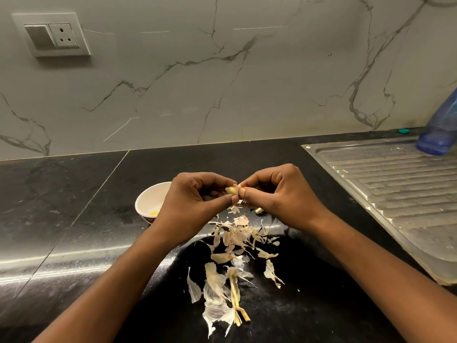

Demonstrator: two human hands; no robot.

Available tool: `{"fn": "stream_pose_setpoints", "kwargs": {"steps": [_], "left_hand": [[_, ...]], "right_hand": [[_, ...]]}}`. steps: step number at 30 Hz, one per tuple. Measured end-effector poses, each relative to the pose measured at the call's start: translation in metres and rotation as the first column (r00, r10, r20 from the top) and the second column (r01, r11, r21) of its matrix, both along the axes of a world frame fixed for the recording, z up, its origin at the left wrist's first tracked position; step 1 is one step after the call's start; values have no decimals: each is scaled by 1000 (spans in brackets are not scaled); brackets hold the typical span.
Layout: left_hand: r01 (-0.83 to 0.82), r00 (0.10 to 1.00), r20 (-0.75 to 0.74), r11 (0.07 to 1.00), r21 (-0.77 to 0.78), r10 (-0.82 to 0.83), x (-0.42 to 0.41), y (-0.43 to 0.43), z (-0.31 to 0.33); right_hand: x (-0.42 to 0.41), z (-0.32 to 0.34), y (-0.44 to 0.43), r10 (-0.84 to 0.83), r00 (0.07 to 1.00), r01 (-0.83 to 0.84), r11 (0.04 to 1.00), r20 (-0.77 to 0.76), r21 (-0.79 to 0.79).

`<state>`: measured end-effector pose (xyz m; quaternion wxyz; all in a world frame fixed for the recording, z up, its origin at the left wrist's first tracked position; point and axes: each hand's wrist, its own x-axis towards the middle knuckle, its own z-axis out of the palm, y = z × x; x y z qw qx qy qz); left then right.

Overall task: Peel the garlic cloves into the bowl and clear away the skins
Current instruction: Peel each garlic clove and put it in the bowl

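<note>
A garlic clove point(232, 190) is pinched between the fingertips of the left hand point(195, 203) and the right hand point(278, 196). It is held above the counter, just right of the bowl point(146, 198), with its long axis lying roughly from hand to hand. Peeled skins point(231, 246) are scattered right of the bowl, nearer the person.

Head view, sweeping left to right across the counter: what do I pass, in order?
The bowl → left hand → clove, pinched by both hands → right hand → drainboard → bottle.
</note>
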<state>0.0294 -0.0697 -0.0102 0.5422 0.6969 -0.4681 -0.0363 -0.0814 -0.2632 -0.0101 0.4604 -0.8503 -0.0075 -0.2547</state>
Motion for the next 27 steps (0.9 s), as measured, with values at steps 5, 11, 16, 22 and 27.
{"fn": "stream_pose_setpoints", "kwargs": {"steps": [5,11,16,22,27], "left_hand": [[-15,997,78,1000,20,13,2,1,0],[-38,997,61,998,-46,41,-4,-4,-2],[-45,989,-148,993,-108,29,-6,-7,-2],[-74,924,-383,972,-223,-17,-4,-5,3],[-61,859,-502,955,-291,-98,-3,-2,9]], "right_hand": [[0,1,1,27,999,-27,1000,-20,13],[3,0,0,-5,1000,5,1000,16,-15],[3,0,1,-24,998,22,999,63,26],[2,3,-1,-61,995,53,994,82,95],[1,4,0,-72,994,62,991,81,121]]}}
